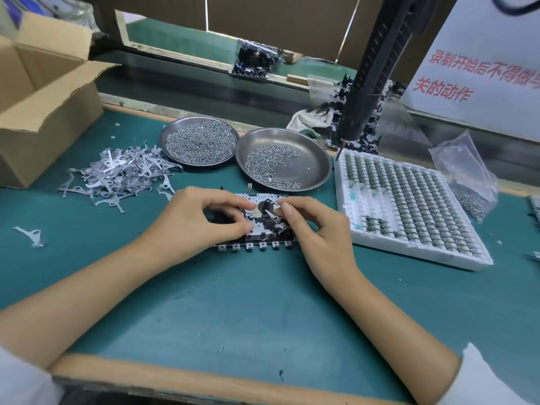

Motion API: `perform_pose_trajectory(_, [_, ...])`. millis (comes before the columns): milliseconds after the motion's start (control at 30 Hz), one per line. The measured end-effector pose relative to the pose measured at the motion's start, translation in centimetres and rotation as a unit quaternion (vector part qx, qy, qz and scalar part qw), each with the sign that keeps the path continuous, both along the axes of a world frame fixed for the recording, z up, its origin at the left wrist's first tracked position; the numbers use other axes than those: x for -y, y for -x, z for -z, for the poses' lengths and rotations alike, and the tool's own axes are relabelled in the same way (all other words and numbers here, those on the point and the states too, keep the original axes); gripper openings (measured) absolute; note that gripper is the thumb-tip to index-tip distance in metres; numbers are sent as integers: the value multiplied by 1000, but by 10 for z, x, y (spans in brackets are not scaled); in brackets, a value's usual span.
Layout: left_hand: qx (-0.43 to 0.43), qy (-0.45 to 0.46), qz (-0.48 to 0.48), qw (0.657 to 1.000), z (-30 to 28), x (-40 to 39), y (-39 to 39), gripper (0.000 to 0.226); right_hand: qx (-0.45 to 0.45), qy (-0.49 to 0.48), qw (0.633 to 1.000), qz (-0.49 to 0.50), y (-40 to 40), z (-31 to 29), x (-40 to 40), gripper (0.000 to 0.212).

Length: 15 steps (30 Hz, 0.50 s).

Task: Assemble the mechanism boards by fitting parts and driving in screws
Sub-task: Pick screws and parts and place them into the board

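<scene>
Two hands over one mechanism board (257, 226), flat on the green mat (233, 302) at centre, just in front of the two steel dishes. Left hand (201, 220): forearm laid across the mat from the lower left, palm down, fingers curled, thumb and forefinger closed on the board's left portion. Right hand (315, 226): forearm in from the lower right, wrist raised, fingers bent, thumb and forefinger pinching a small metal lever (271, 215) over the board's middle; lever tip touching or just above the board, cannot tell which. Left dish (198, 141) full of screws; right dish (285, 159) partly filled. Loose pile of metal levers (122, 173) left of the board. White foam tray (409, 206) of small parts to the right. Electric screwdriver (377, 68) hanging above the tray's far corner, untouched. Open cardboard box (43, 97) at far left.
</scene>
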<state>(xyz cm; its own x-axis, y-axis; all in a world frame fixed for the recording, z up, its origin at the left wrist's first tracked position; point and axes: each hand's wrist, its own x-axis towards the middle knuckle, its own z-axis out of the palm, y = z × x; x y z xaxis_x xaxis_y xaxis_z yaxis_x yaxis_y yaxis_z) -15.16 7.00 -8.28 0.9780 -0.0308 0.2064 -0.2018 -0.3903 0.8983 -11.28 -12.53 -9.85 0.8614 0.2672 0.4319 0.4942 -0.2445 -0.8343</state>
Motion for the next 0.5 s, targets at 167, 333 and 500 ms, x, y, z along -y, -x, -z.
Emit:
perform_pose_trajectory(167, [80,-52,-3,995,-2,0,-1,19,34,17,999,8,0,1,-1,13])
perform_pose_trajectory(333, [173,-149,-129,965,-9,-16,-29,17,34,1,999,21,-1,5,0,13])
perform_pose_trajectory(500, [16,-323,-200,925,-13,-41,-89,36,36,-1,999,24,-2,5,0,15])
